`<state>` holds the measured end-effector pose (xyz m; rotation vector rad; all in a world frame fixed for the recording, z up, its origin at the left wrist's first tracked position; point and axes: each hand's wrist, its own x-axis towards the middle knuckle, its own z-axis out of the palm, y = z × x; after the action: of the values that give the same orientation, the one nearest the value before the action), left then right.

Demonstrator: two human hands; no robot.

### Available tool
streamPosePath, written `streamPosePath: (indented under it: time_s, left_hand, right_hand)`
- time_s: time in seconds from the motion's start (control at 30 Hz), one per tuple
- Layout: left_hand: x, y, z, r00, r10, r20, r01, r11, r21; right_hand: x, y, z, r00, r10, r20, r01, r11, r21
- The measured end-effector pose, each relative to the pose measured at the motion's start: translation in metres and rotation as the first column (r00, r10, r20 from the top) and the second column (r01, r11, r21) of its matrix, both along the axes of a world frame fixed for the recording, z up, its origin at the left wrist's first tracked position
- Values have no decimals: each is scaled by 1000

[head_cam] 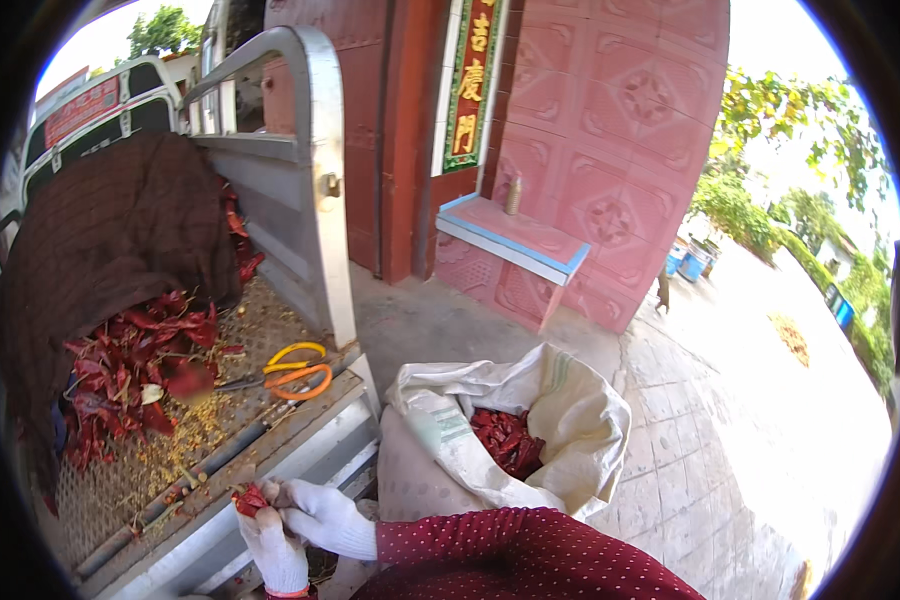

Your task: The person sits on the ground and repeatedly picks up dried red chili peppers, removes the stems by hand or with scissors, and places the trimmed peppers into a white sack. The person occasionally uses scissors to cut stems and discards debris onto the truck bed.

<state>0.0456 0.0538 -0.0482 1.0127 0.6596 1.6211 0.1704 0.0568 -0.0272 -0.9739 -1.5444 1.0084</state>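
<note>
Both my hands wear white gloves and meet in front of the truck bed's edge. My left hand (274,547) holds a dried red chili pepper (249,499) between its fingertips. Against the same pepper and the left fingers, my right hand (322,514) has its fingers closed; whether it grips a part of the pepper is hidden. A heap of dried red chilies (131,367) lies on the bed under a dark brown cloth (120,217). Scissors (298,371) with yellow and orange handles rest beside it. An open woven sack (435,465) with red chilies (506,439) inside stands to the right.
Yellow seeds and stem bits (184,431) litter the truck bed. A metal side rail (330,187) rises at its corner. Beyond the sack are a pink tiled ledge (510,229) with a bottle (514,196) on it, and a pink wall. Paving (690,480) extends to the right.
</note>
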Motion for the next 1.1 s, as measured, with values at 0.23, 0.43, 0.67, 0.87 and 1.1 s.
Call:
streamPosePath:
  time_s: [0.23, 0.43, 0.67, 0.87, 1.1]
  left_hand:
    - [8, 50, -4, 969, -247, 7, 211, 811, -545]
    - [31, 62, -43, 813, -215, -541, 88, 964, -250]
    - [97, 61, -12, 149, 150, -977, 51, 986, 159]
    - [137, 42, 15, -368, 384, -847, -49, 902, 430]
    - [2, 55, -46, 336, -76, -939, 153, 988, -25]
  right_hand:
    - [50, 26, -22, 912, -123, 391, 66, 986, 155]
    - [101, 14, 9, 895, -326, 303, 245, 930, 275]
    - [90, 13, 27, 792, -506, 341, 332, 826, 455]
    - [95, 16, 15, 760, -530, 377, 307, 803, 510]
    - [96, 30, -2, 896, -350, 275, 153, 823, 547]
